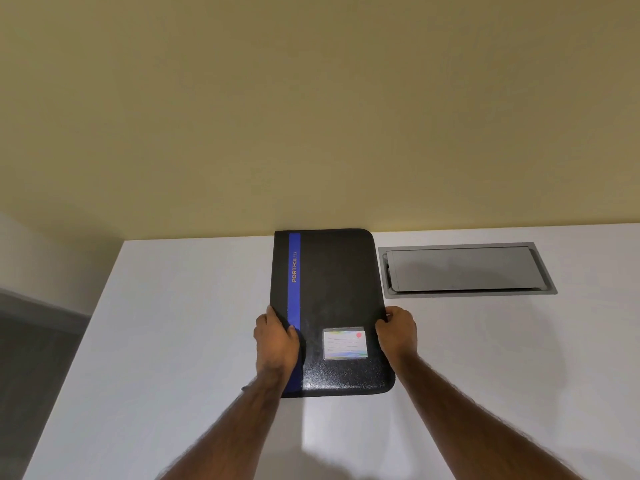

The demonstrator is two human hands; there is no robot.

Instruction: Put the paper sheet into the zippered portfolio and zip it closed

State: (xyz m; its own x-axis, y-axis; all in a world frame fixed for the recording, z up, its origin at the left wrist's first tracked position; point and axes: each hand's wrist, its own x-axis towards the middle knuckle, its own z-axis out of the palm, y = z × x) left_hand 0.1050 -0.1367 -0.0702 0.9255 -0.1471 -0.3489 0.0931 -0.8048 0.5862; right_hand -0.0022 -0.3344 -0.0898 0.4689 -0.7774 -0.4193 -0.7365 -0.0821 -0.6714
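Note:
A black zippered portfolio (337, 292) with a blue stripe and a small label card lies closed and flat on the white table (180, 341), its far edge at the wall. My left hand (277, 339) grips its left edge, thumb on the cover. My right hand (398, 329) holds its right edge. A pale sheet of paper (337, 431) lies on the table just in front of the portfolio, between my forearms, barely distinct from the tabletop.
A grey metal cable hatch (464, 270) is set flush in the table to the right of the portfolio. The table's left edge drops to a dark floor (31, 358). A yellow wall (311, 116) stands right behind the table.

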